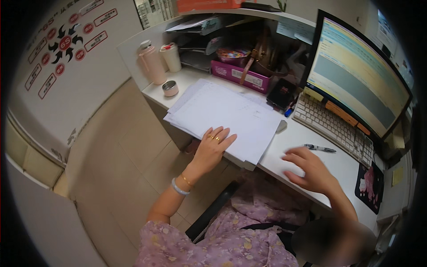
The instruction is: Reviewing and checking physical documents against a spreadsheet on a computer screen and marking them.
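Observation:
My left hand lies with spread fingers on the near edge of a stack of white paper, which reaches over the desk's front edge. Rings show on its fingers and bracelets on the wrist. Over the desk to the right of the stack is my right hand, fingers apart and bent, with nothing in it. A pen lies just beyond that hand. Near the stack's right corner sits a small grey object, partly covered, whose kind I cannot make out.
On the right stand a monitor and a white keyboard, with a dark mouse pad nearer me. Behind the papers are a purple box, a black phone-like object, a pink bottle, a cup and a bottle cap.

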The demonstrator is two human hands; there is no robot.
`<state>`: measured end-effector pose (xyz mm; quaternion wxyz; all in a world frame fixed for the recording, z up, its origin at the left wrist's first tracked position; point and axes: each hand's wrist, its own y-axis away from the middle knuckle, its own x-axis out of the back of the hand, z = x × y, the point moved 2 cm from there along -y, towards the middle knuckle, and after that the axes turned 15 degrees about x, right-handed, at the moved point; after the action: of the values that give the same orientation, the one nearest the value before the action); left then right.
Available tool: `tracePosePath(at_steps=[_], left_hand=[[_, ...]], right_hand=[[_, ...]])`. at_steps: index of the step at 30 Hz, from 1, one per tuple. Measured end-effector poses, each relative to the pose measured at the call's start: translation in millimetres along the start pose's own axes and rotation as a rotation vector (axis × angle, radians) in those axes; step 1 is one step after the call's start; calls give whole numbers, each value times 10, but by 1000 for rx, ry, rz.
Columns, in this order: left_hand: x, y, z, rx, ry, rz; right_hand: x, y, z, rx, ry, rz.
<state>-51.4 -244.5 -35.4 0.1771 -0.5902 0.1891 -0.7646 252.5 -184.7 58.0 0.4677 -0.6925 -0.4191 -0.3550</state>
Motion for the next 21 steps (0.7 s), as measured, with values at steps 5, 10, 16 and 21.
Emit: tracePosePath(at_steps=[5, 10, 16, 21], left_hand=[[134, -108, -123, 1, 34, 52], [324, 281, -1055, 734, 582, 233], [286, 403, -1203, 946, 1101, 47], [253, 280, -1094, 901, 1216, 173]], right_hand=[[-603, -1164, 184, 155, 20, 53], [-988, -1925, 203, -50, 74, -274], [-1230, -2041, 265, -37, 165, -284], [-1008, -2076, 397, 31, -45, -221]])
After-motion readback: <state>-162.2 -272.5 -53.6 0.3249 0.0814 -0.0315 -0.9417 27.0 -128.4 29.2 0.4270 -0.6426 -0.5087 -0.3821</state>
